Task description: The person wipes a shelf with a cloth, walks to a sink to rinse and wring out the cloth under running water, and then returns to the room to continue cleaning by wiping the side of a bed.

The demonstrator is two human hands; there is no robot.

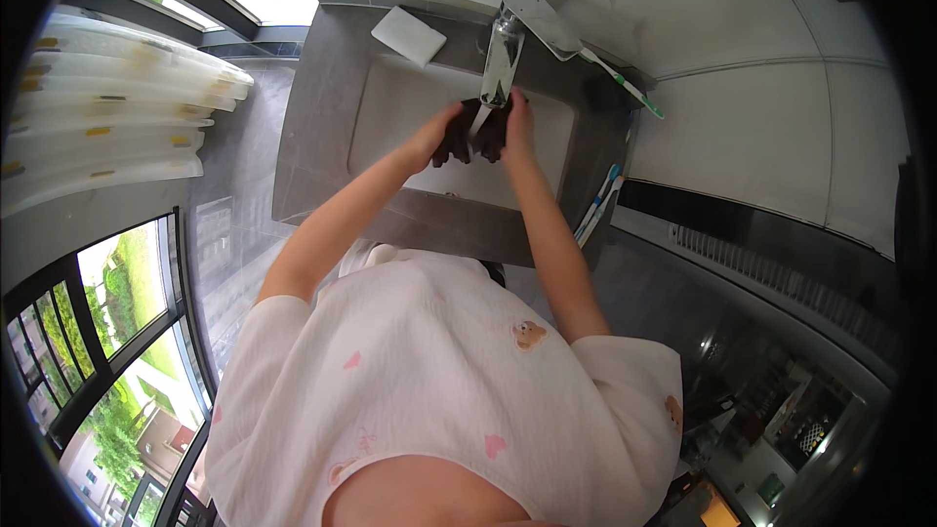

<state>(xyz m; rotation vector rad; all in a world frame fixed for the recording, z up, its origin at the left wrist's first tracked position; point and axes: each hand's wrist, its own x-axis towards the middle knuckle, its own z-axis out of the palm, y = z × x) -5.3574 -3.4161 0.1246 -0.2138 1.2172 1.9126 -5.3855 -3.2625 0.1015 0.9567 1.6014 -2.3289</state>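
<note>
Both hands are over a pale rectangular sink basin (386,117), beneath a chrome faucet (501,63). A bunched, dark piece of cloth (452,143) hangs between them, directly below the spout. A thin stream of water appears to run down onto it. My left hand (429,140) grips the cloth from its left side. On its right side my right hand (519,129) is closed around it, close to the spout. The faucet and the folds hide some of my fingers. What kind of cloth it is does not show.
A white rectangular pad (409,36) lies on the grey counter (317,127) behind the basin. Right of the faucet are a translucent item (543,24) and a green-and-white toothbrush (625,86). More toothbrushes (598,203) lie at the right edge. A pale curtain (117,102) hangs left.
</note>
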